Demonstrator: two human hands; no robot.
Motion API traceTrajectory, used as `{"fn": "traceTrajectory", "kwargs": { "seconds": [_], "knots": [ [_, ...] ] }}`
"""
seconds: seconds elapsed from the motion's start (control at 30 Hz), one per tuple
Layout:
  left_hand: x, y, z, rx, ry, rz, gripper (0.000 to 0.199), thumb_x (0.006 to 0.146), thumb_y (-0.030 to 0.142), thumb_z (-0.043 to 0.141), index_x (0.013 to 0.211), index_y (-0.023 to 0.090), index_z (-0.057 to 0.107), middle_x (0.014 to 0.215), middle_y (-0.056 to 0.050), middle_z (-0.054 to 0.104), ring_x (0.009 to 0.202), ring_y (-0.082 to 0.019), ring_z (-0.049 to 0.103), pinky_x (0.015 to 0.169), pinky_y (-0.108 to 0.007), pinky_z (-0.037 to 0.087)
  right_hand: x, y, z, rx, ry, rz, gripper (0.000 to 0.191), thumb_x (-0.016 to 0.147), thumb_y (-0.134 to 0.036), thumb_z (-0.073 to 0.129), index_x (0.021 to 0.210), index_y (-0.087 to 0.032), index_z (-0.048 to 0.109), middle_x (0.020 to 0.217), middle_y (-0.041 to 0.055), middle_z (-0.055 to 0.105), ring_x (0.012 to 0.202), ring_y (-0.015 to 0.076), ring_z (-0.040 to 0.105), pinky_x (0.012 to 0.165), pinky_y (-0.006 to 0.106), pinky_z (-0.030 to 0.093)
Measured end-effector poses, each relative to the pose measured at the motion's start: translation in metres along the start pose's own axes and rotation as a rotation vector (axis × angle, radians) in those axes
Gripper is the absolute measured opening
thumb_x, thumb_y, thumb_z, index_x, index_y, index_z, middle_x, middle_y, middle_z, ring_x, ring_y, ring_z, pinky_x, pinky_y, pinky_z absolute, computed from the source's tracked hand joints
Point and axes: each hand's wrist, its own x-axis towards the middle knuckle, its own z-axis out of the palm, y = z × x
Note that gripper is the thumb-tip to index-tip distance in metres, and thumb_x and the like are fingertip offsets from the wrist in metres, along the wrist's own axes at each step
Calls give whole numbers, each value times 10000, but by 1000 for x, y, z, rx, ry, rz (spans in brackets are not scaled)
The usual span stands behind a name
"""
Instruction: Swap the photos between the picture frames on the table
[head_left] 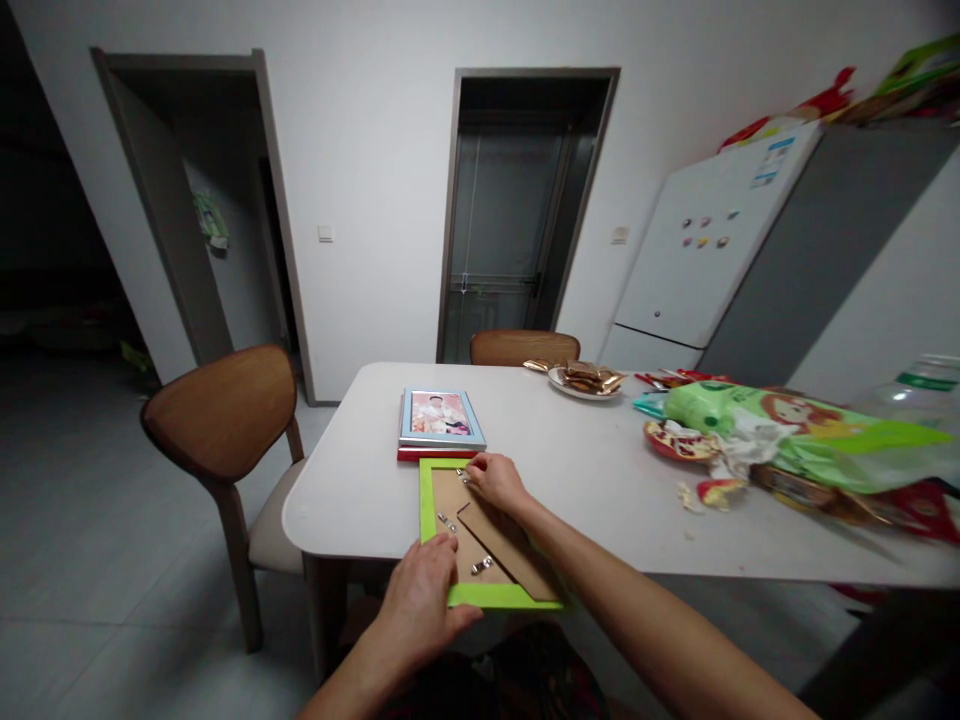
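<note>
A lime-green picture frame [427, 505] lies back side up at the table's near edge, its lower part jutting out over it. Its brown backing board [517, 545] carries a folded stand flap and small metal clips [482, 566]. My left hand [424, 585] grips the frame's lower left corner, thumb along the bottom rim. At the top rim, the fingers of my right hand [499, 483] are pinched on a metal clip [462, 477]; the fingertips partly hide it. Just beyond, a light-blue frame [406, 420] with a photo rests on a red frame [435, 455].
On the white table [360, 480] stands a plate [555, 380] of wrapped snacks. To the right are pomegranate pieces [675, 440], crumpled tissue, a green package [810, 420] and a clear plastic bottle [919, 395]. Brown chairs stand at left [232, 410] and behind [517, 348].
</note>
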Motion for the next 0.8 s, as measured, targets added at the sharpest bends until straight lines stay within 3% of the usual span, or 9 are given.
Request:
{"fn": "traceTrajectory", "kwargs": {
  "seconds": [0.23, 0.4, 0.6, 0.8],
  "knots": [
    [-1, -2, 0, 1, 11, 46, 374, 581, 333, 680, 902, 202, 540, 1240, -57, 462, 1153, -231, 390, 973, -376, 300, -57, -18, 2, -3, -92, -365, 221, 762, -247, 470, 830, -220, 679, 820, 38, 622, 803, 145, 516, 734, 238, 351],
    [0, -1, 1, -13, 24, 60, 483, 585, 312, 686, 1012, 210, 486, 1183, -47, 494, 1104, -220, 425, 949, -364, 322, -61, -22, 5, -83, -74, -405, 216, 775, -258, 477, 867, -246, 672, 797, 41, 591, 793, 148, 483, 716, 254, 331],
    [0, 0, -2, -9, 34, 70, 393, 572, 309, 698, 894, 190, 507, 1007, -35, 551, 959, -202, 492, 837, -315, 391, -62, -24, -2, -139, -121, -570, 206, 774, -234, 484, 665, -199, 655, 714, 31, 579, 743, 135, 459, 692, 252, 310],
    [1, 1, -3, -3, 33, 59, 318, 577, 292, 692, 813, 189, 505, 931, -26, 564, 903, -200, 513, 793, -310, 406, -74, -17, -12, -61, -102, -537, 236, 789, -204, 435, 925, -197, 628, 897, 64, 580, 831, 152, 469, 735, 275, 330]
  ]
}}
